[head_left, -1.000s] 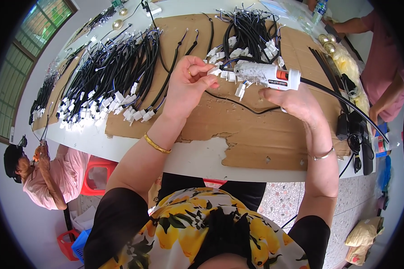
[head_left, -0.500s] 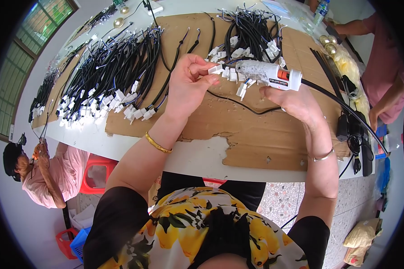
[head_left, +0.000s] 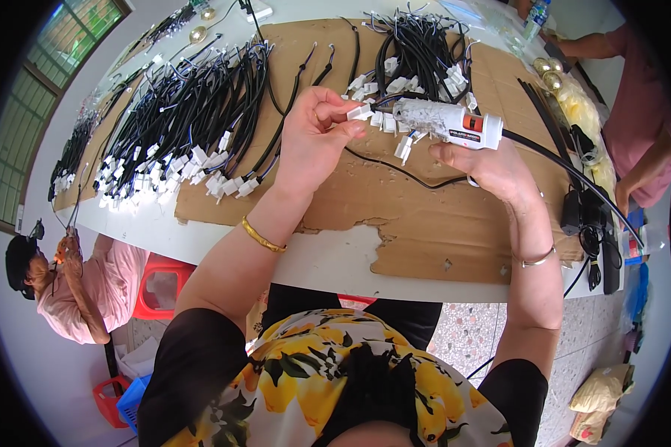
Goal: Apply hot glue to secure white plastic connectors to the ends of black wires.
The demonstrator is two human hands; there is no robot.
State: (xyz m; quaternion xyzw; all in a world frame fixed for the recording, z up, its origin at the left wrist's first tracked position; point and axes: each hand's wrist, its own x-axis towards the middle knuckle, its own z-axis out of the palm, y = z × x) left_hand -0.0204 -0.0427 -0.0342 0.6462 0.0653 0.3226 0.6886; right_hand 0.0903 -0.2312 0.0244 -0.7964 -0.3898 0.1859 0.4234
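Observation:
My left hand pinches a small white plastic connector between thumb and fingers, above the cardboard. Wrapped in my right hand is a white glue gun with a smeared front and a thick black cord. Its nozzle end points left, close to the held connector; whether the two touch I cannot tell. Under the gun's front another white connector hangs or lies on a short lead. A thin black cable runs across the cardboard below.
Many black cables with white connectors lie bundled at left, and another bundle at the back. Black adapters sit at right beside yellow plastic bags. One person is at lower left, another at right.
Hardly anything differs. The glue gun and my left hand keep nearly the same place, with the view shifted very slightly.

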